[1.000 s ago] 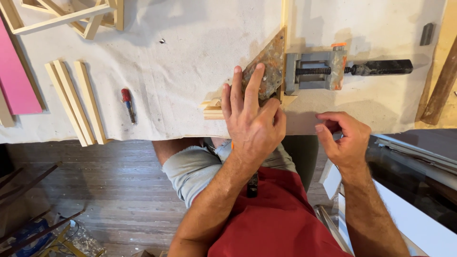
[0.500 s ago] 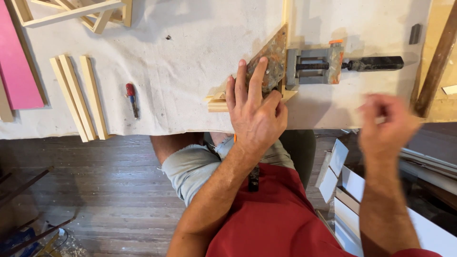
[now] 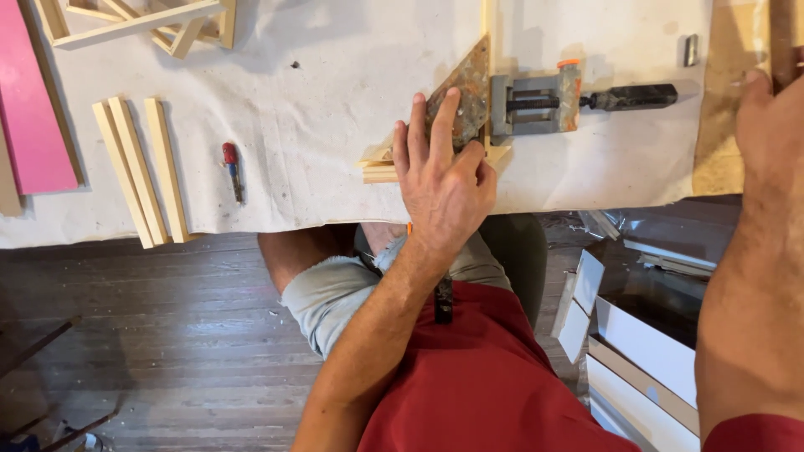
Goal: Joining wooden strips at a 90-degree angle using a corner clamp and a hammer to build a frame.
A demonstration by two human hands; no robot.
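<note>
Left hand (image 3: pixel 444 180) flat, fingers spread, pinning wood strips (image 3: pixel 381 170) beside the corner clamp (image 3: pixel 536 103)
Press evenly so the joint stays flush – right hand (image 3: pixel 766 125), frame's right edge: grip unclear

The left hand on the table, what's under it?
The left hand presses wooden strips and a stained corner plate by the clamp. The joint itself is covered.

Off-white cloth (image 3: pixel 335 92) with faint grey smudges covers the table; at nine o'clock, a plain pink board (image 3: pixel 33 100) and three pale wooden strips (image 3: pixel 138 172), beside a red-handled screwdriver (image 3: pixel 232 170). At twelve o'clock, a rust-mottled brown triangular plate (image 3: pixel 469 88) adjoins a grey clamp (image 3: pixel 536 105) with orange cap and black handle. At six o'clock, a red shirt (image 3: pixel 502 377) and dark brown plank floor (image 3: pixel 151 335).
</note>
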